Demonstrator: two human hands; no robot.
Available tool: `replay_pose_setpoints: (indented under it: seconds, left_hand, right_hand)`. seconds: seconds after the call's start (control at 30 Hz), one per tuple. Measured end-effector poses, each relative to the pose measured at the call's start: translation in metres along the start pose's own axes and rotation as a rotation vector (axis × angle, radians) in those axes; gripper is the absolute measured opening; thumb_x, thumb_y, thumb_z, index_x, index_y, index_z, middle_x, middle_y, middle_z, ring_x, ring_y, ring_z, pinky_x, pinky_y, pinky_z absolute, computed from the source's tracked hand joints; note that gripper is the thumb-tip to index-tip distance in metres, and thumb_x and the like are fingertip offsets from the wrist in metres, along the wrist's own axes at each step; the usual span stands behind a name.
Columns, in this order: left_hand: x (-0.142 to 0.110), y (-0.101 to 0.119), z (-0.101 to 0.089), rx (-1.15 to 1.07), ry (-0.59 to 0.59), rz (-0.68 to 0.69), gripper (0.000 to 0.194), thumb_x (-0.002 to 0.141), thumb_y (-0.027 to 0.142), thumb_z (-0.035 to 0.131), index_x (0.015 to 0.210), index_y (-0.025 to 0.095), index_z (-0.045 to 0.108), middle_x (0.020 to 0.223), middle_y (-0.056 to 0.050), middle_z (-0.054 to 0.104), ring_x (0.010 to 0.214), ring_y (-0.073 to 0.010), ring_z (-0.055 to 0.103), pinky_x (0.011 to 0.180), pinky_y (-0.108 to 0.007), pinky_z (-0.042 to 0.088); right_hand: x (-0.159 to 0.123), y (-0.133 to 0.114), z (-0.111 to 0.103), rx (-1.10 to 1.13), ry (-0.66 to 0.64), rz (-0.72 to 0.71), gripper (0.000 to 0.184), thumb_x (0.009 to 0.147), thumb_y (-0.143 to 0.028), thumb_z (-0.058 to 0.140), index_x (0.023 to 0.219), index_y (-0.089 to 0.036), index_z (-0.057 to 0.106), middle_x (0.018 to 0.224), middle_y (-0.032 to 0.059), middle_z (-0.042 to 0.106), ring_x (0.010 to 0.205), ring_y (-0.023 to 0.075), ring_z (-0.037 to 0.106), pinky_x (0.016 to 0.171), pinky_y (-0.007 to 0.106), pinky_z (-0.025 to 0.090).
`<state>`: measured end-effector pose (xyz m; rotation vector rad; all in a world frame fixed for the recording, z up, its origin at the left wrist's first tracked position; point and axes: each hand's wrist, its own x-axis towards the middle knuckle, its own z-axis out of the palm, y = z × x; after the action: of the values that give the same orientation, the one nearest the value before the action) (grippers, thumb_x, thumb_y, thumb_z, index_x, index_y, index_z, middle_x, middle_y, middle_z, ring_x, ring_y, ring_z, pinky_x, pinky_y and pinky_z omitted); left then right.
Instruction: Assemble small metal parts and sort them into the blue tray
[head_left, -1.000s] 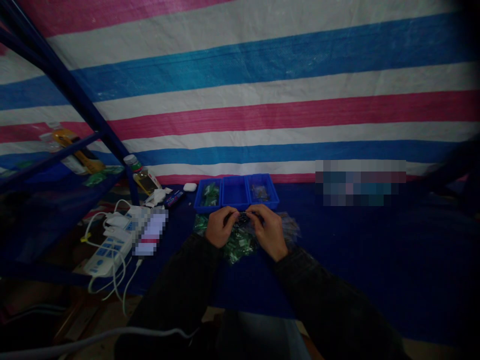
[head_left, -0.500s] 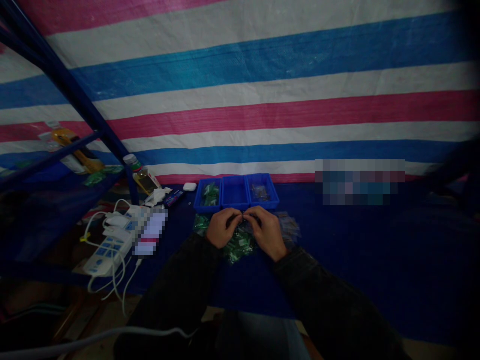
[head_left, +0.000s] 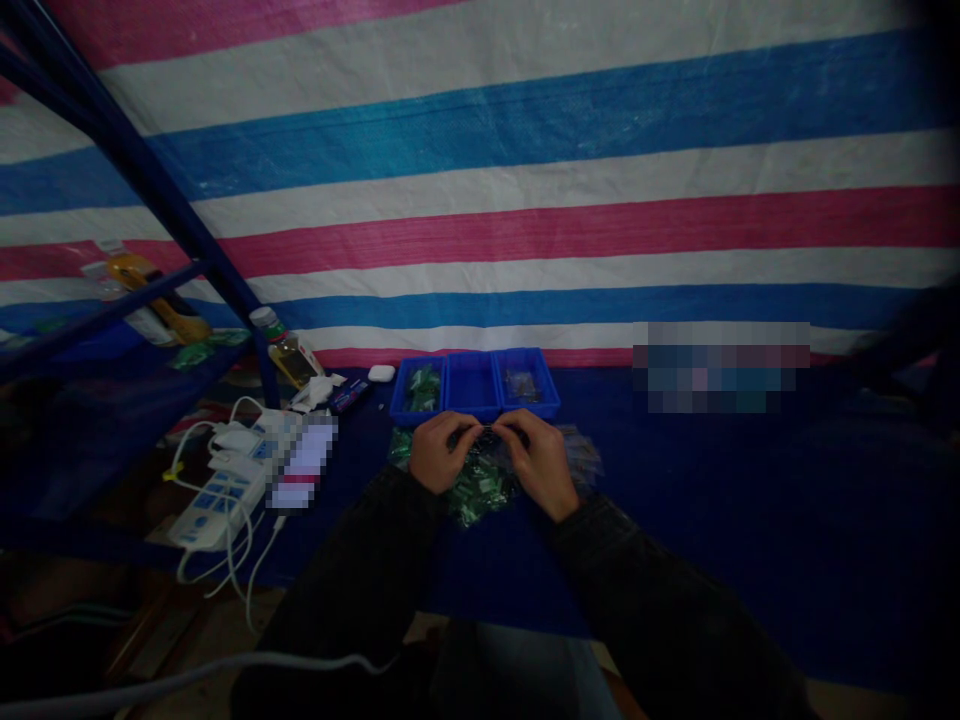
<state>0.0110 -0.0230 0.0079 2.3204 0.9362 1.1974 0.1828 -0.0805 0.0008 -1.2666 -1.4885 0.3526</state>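
My left hand (head_left: pixel 442 452) and my right hand (head_left: pixel 541 458) are close together over the table, thumbs and index fingers pinched. Between the fingertips is what looks like a small clear plastic bag (head_left: pixel 489 440), its details too dark to make out. Below and between the hands lies a pile of small green packets (head_left: pixel 480 492). More green packets (head_left: pixel 401 446) show left of my left hand. Flat clear plastic bags (head_left: pixel 583 452) lie just beyond my right hand, partly hidden by it.
Behind the hands stand three joined blue bins: one with green packets (head_left: pixel 422 388), a middle bin (head_left: pixel 471 385), one with clear bags (head_left: pixel 521 384). To the left are a power strip (head_left: pixel 202 515) with cables, a blurred phone (head_left: pixel 304 465), a bottle (head_left: pixel 286 350) and a white case (head_left: pixel 382 373).
The fingertips have drawn slightly apart, and more of the thin clear item shows between them. Otherwise the hands stay over the green pile.
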Motion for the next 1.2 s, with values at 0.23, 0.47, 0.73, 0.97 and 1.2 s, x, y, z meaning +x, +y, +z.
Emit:
replay_pose_setpoints:
  seconds: [0.23, 0.47, 0.73, 0.97, 1.2]
  left_hand:
    - [0.001, -0.004, -0.004, 0.006, 0.109, -0.082, 0.016, 0.095, 0.03, 0.064, 0.088, 0.019, 0.073, 0.083, -0.002, 0.074, 0.072, -0.0145, 0.065, 0.067, -0.026, 0.048]
    - [0.003, -0.006, -0.008, 0.015, 0.214, -0.149, 0.019, 0.096, 0.034, 0.063, 0.089, 0.019, 0.072, 0.078, -0.001, 0.072, 0.062, -0.0124, 0.061, 0.06, -0.025, 0.044]
    - [0.0, -0.006, -0.003, 0.0, 0.134, -0.119, 0.019, 0.097, 0.033, 0.061, 0.091, 0.018, 0.071, 0.084, -0.001, 0.074, 0.066, -0.0123, 0.063, 0.062, -0.024, 0.046]
    - [0.0, -0.003, -0.002, 0.006, 0.079, -0.089, 0.019, 0.097, 0.032, 0.06, 0.091, 0.018, 0.071, 0.085, -0.002, 0.074, 0.069, -0.0132, 0.066, 0.063, -0.025, 0.048]
    - [0.001, 0.0, 0.0, -0.005, 0.041, -0.065, 0.018, 0.097, 0.031, 0.06, 0.092, 0.019, 0.071, 0.086, -0.003, 0.074, 0.072, -0.0143, 0.066, 0.066, -0.026, 0.049]
  right_hand:
    - [0.01, -0.004, 0.007, -0.036, 0.111, -0.051, 0.013, 0.096, -0.022, 0.057, 0.091, -0.022, 0.069, 0.093, 0.004, 0.071, 0.087, 0.0201, 0.066, 0.081, 0.032, 0.049]
    - [0.037, 0.007, 0.013, -0.409, 0.099, -0.084, 0.028, 0.099, -0.034, 0.056, 0.121, -0.021, 0.068, 0.12, 0.0114, 0.07, 0.112, 0.0294, 0.058, 0.096, 0.045, 0.043]
    - [0.011, 0.021, 0.007, -0.445, -0.299, -0.139, 0.019, 0.101, -0.032, 0.055, 0.102, -0.025, 0.073, 0.093, 0.0035, 0.074, 0.083, 0.0195, 0.067, 0.074, 0.03, 0.045]
    - [0.007, 0.017, 0.017, -0.557, -0.344, -0.02, 0.013, 0.097, -0.03, 0.061, 0.094, -0.024, 0.072, 0.093, 0.0063, 0.074, 0.082, 0.0209, 0.069, 0.064, 0.029, 0.041]
    - [0.006, 0.017, 0.017, -0.549, -0.355, -0.002, 0.013, 0.096, -0.023, 0.06, 0.091, -0.024, 0.071, 0.094, 0.0053, 0.074, 0.082, 0.0199, 0.068, 0.063, 0.029, 0.038]
